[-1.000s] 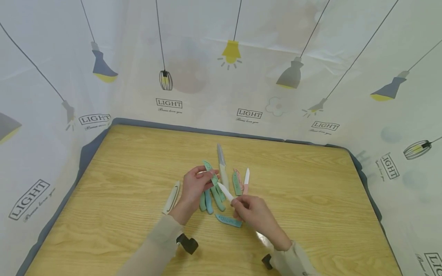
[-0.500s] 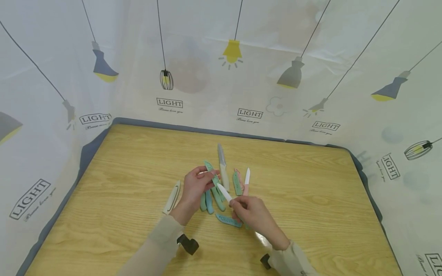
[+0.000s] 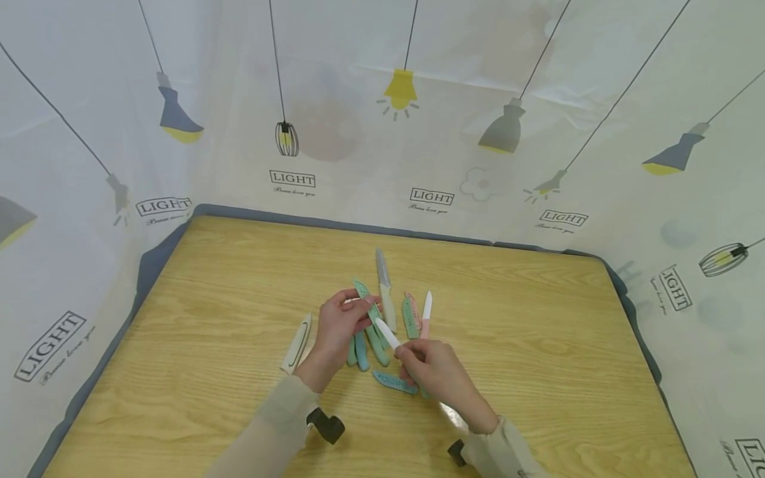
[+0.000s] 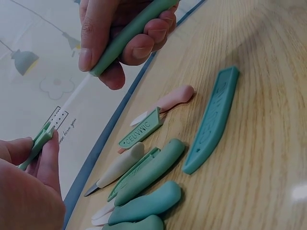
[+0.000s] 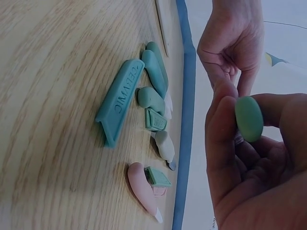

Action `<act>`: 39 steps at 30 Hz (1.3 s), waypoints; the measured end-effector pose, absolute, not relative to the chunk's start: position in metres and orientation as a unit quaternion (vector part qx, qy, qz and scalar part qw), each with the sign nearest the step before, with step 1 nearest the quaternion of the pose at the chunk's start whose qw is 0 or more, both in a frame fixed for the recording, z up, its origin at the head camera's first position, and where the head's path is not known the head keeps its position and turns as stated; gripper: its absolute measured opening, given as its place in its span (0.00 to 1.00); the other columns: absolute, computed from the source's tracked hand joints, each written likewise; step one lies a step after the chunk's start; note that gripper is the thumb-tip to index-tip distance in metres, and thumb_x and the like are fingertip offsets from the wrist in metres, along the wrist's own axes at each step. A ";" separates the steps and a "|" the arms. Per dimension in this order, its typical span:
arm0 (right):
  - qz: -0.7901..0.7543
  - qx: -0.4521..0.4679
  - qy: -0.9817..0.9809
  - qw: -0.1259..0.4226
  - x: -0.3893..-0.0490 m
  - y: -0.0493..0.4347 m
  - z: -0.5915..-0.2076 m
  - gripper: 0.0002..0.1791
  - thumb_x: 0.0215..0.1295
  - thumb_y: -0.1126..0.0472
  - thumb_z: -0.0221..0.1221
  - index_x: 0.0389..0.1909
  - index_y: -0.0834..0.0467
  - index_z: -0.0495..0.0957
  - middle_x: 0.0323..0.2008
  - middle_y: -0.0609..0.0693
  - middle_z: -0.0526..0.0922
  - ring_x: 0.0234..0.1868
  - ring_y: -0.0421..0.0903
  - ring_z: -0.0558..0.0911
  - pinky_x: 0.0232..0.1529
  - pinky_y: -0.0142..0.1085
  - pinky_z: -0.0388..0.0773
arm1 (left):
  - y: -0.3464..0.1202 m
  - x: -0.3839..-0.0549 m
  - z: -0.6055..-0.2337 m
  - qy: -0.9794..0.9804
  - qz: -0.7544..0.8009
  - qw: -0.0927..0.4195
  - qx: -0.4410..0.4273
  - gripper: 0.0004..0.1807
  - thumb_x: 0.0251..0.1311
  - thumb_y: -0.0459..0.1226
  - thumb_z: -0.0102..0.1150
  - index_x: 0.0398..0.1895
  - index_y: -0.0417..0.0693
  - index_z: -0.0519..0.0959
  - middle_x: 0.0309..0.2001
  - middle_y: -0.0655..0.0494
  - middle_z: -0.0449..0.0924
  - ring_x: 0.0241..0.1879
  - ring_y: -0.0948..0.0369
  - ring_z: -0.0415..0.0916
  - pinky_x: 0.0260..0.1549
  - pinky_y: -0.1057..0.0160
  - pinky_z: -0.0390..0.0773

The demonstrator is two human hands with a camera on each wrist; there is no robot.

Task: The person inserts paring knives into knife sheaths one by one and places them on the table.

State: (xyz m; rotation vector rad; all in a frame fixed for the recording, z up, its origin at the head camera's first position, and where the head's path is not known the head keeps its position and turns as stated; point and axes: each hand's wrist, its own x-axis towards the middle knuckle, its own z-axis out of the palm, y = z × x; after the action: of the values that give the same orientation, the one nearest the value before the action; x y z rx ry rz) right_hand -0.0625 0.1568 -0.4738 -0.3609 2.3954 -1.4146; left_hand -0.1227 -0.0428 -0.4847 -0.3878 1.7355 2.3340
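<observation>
My left hand [image 3: 337, 325] pinches a light green blade sheath [image 3: 361, 289] above the table. In my right hand [image 3: 441, 372] is a small knife with a green handle [image 4: 132, 38] and a white blade [image 3: 387, 334]. The blade's tip overlaps the lower end of the sheath in the head view, and in the left wrist view the blade [image 4: 74, 98] runs right to the sheath's end. Under the hands lie a blue-handled knife [image 3: 361, 352] and green-handled knives [image 3: 378, 345]. A blue sheath [image 3: 394, 382] rests just below my right fingers.
A larger cream-handled knife [image 3: 388, 309] points away at the middle. Right of it lie a green sheath [image 3: 410, 318], a pink sheath [image 3: 415, 309] and a pink-handled knife [image 3: 426, 318]. A cream sheath [image 3: 297, 342] is left of my left hand on the wooden table [image 3: 538, 332].
My right hand has shifted slightly left with the knife, its blade now lying more in line with the sheath. The left hand stays nearly still, and the things on the table have not moved.
</observation>
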 end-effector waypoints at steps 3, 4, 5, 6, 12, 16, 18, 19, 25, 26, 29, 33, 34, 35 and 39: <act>-0.496 -0.127 0.842 0.166 -0.062 0.156 -0.474 0.18 0.80 0.58 0.54 0.40 0.69 0.84 0.22 0.47 0.83 0.19 0.39 0.77 0.14 0.24 0.67 | -0.043 -0.123 -0.485 0.584 0.794 0.105 -0.130 0.13 0.72 0.33 0.62 0.55 0.36 0.75 0.50 0.41 0.87 0.51 0.47 0.86 0.39 0.66 0.87; -0.497 -0.127 0.842 0.166 -0.063 0.156 -0.474 0.18 0.80 0.58 0.54 0.40 0.69 0.84 0.22 0.47 0.83 0.19 0.40 0.78 0.14 0.24 0.68 | -0.043 -0.123 -0.485 0.582 0.796 0.106 -0.129 0.13 0.72 0.33 0.62 0.55 0.36 0.75 0.50 0.41 0.87 0.51 0.47 0.86 0.40 0.66 0.87; -0.496 -0.126 0.843 0.165 -0.063 0.155 -0.474 0.18 0.80 0.57 0.54 0.40 0.69 0.84 0.22 0.47 0.83 0.19 0.41 0.79 0.14 0.24 0.69 | -0.043 -0.123 -0.486 0.582 0.796 0.106 -0.129 0.14 0.72 0.33 0.62 0.55 0.35 0.75 0.51 0.41 0.87 0.52 0.47 0.86 0.41 0.65 0.87; -0.496 -0.124 0.844 0.164 -0.063 0.155 -0.474 0.18 0.80 0.57 0.54 0.40 0.68 0.84 0.22 0.46 0.83 0.20 0.43 0.79 0.15 0.25 0.70 | -0.043 -0.123 -0.486 0.581 0.797 0.106 -0.128 0.14 0.72 0.33 0.62 0.55 0.35 0.75 0.51 0.41 0.87 0.52 0.47 0.85 0.41 0.65 0.87; -0.496 -0.121 0.845 0.161 -0.063 0.153 -0.475 0.18 0.80 0.57 0.54 0.40 0.69 0.84 0.22 0.47 0.83 0.21 0.48 0.82 0.15 0.25 0.73 | -0.043 -0.122 -0.487 0.585 0.794 0.108 -0.127 0.15 0.73 0.34 0.62 0.56 0.35 0.74 0.52 0.41 0.87 0.54 0.46 0.84 0.43 0.64 0.87; -0.497 -0.121 0.845 0.157 -0.063 0.152 -0.476 0.18 0.80 0.57 0.55 0.41 0.69 0.84 0.22 0.46 0.83 0.21 0.46 0.82 0.16 0.26 0.74 | -0.044 -0.121 -0.487 0.588 0.792 0.108 -0.122 0.15 0.73 0.34 0.62 0.56 0.35 0.75 0.52 0.41 0.87 0.54 0.47 0.84 0.42 0.65 0.87; -0.496 -0.121 0.845 0.156 -0.063 0.151 -0.476 0.18 0.80 0.57 0.55 0.41 0.69 0.84 0.22 0.46 0.83 0.20 0.44 0.81 0.16 0.26 0.74 | -0.044 -0.120 -0.487 0.588 0.793 0.107 -0.119 0.15 0.72 0.34 0.62 0.56 0.34 0.75 0.52 0.41 0.87 0.54 0.47 0.84 0.41 0.65 0.87; -0.496 -0.121 0.845 0.155 -0.063 0.151 -0.476 0.18 0.80 0.57 0.55 0.41 0.69 0.84 0.22 0.46 0.83 0.20 0.44 0.81 0.16 0.26 0.74 | -0.044 -0.120 -0.486 0.588 0.793 0.106 -0.119 0.15 0.72 0.34 0.62 0.56 0.34 0.75 0.51 0.41 0.87 0.54 0.47 0.85 0.41 0.66 0.87; -0.497 -0.116 0.847 0.153 -0.064 0.148 -0.475 0.19 0.80 0.56 0.55 0.39 0.68 0.85 0.21 0.47 0.83 0.20 0.44 0.81 0.15 0.26 0.73 | -0.043 -0.119 -0.486 0.593 0.789 0.106 -0.121 0.14 0.72 0.34 0.62 0.54 0.36 0.74 0.51 0.42 0.87 0.51 0.50 0.86 0.40 0.66 0.87; -0.497 -0.114 0.846 0.153 -0.064 0.148 -0.474 0.19 0.80 0.56 0.55 0.38 0.68 0.85 0.21 0.47 0.83 0.20 0.44 0.81 0.16 0.27 0.73 | -0.043 -0.120 -0.487 0.593 0.789 0.106 -0.121 0.14 0.72 0.34 0.62 0.54 0.36 0.74 0.51 0.42 0.87 0.51 0.50 0.86 0.40 0.66 0.87; -0.499 -0.111 0.846 0.152 -0.064 0.147 -0.474 0.19 0.80 0.56 0.55 0.38 0.68 0.84 0.22 0.47 0.83 0.21 0.46 0.82 0.17 0.27 0.75 | -0.043 -0.119 -0.487 0.594 0.788 0.104 -0.123 0.13 0.72 0.34 0.62 0.53 0.36 0.74 0.51 0.42 0.87 0.51 0.50 0.86 0.41 0.65 0.87; -0.495 -0.113 0.849 0.148 -0.065 0.146 -0.474 0.19 0.80 0.56 0.55 0.38 0.68 0.84 0.21 0.46 0.83 0.20 0.45 0.82 0.17 0.27 0.76 | -0.041 -0.119 -0.487 0.595 0.787 0.102 -0.124 0.13 0.72 0.34 0.62 0.53 0.36 0.75 0.50 0.42 0.88 0.49 0.53 0.87 0.41 0.65 0.87; -0.494 -0.114 0.850 0.146 -0.065 0.146 -0.474 0.19 0.80 0.57 0.55 0.38 0.68 0.84 0.21 0.46 0.83 0.20 0.45 0.82 0.17 0.27 0.75 | -0.041 -0.118 -0.487 0.596 0.787 0.101 -0.122 0.13 0.72 0.33 0.62 0.53 0.35 0.75 0.50 0.42 0.88 0.48 0.53 0.88 0.41 0.64 0.88; -0.492 -0.115 0.851 0.145 -0.065 0.145 -0.474 0.19 0.80 0.57 0.55 0.37 0.68 0.84 0.21 0.46 0.83 0.20 0.45 0.81 0.16 0.27 0.75 | -0.041 -0.118 -0.487 0.596 0.787 0.101 -0.121 0.13 0.72 0.34 0.62 0.53 0.35 0.75 0.50 0.42 0.88 0.47 0.54 0.88 0.41 0.64 0.88; -0.491 -0.112 0.852 0.141 -0.066 0.143 -0.472 0.19 0.80 0.56 0.55 0.36 0.66 0.84 0.21 0.48 0.83 0.19 0.44 0.81 0.15 0.27 0.72 | -0.040 -0.117 -0.486 0.596 0.787 0.101 -0.121 0.13 0.73 0.34 0.62 0.54 0.35 0.75 0.49 0.43 0.88 0.47 0.55 0.88 0.41 0.64 0.88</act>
State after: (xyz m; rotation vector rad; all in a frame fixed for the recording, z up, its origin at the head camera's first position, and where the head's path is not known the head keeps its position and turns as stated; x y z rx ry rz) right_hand -0.0661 0.1430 -0.4724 -0.3225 2.4614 -1.4180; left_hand -0.1172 -0.0397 -0.4858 -0.3561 1.7622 2.3253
